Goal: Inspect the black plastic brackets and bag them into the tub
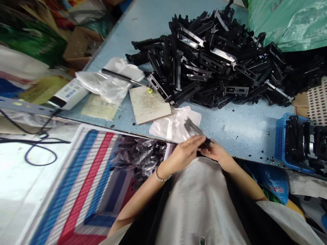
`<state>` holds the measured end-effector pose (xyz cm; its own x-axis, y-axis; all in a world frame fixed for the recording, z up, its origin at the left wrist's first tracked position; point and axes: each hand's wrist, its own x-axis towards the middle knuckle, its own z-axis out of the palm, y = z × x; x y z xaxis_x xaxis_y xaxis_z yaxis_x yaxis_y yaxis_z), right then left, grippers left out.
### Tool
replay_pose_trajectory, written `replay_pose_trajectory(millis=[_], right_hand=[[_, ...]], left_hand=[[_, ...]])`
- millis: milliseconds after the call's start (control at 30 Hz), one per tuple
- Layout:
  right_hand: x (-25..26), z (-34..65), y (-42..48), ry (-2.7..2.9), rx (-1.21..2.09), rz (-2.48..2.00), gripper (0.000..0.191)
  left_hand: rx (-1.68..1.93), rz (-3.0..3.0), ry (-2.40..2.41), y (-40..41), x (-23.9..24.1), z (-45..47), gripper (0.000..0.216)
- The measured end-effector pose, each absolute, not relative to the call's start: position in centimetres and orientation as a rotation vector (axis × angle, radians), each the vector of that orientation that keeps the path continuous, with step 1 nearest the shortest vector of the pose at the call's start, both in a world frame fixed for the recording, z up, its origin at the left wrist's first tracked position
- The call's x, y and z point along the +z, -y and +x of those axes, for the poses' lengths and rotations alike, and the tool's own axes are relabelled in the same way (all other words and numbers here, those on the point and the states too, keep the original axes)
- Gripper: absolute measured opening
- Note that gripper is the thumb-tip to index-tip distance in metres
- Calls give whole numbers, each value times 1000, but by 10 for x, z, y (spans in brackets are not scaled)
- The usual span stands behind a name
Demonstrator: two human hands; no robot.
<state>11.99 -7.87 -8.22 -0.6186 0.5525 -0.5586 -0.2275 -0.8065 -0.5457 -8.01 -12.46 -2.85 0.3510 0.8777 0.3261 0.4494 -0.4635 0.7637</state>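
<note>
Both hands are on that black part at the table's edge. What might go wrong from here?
1. The left hand and right hand hold the black part near the edge of the table, above the lap; a slip would likely drop it off the table.
2. The loose pile of black parts looks tangled; pulling one may drag others along.

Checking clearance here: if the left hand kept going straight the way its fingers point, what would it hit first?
The left hand points to the right, so it would first meet the black plastic part it grips, with the right hand directly beyond on the same part. Depth is hard to judge.
</note>
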Motion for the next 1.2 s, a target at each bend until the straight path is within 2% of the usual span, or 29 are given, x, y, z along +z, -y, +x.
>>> replay_pose_trajectory(millis=[100,167,233,300,367,433,533,567,633,700,800,1000,1100,1200], right_hand=[[-62,115,85,974,2096,-1219,25],[-42,114,91,1304,1964,-1245,15],[-22,117,95,1559,2077,-1091,11],[-6,125,91,1674,2328,-877,20],[3,133,75,1760,2334,-878,31],[4,139,45,1915,1896,-1071,33],[-4,137,-17,2169,894,-1211,31],[-7,134,-38,2232,657,-1224,33],[-14,126,-77,2331,351,-1243,40],[-17,119,-106,2417,205,-1259,45],[-12,118,-125,2521,169,-1240,43],[17,155,-89,2425,324,-1280,26],[14,173,-47,2241,461,-1428,31],[-8,172,5,2016,639,-1433,30]], left_hand=[[884,2060,-1109,140,-17,-61,61],[847,2023,-1174,150,-5,-63,50],[828,1926,-1291,166,12,-83,35],[755,1787,-1438,187,29,-122,28],[559,1699,-1478,206,33,-170,26],[413,1647,-1525,214,17,-214,29],[132,1544,-1670,199,-38,-245,32],[23,1511,-1764,190,-59,-246,30],[-148,1454,-1932,170,-95,-238,28],[-204,1437,-2004,157,-114,-224,27],[-94,1469,-1859,151,-104,-206,26],[351,1275,-1296,145,-36,-174,38],[624,1198,-1199,116,-35,-132,45],[969,1093,-1097,75,-52,-68,65]])
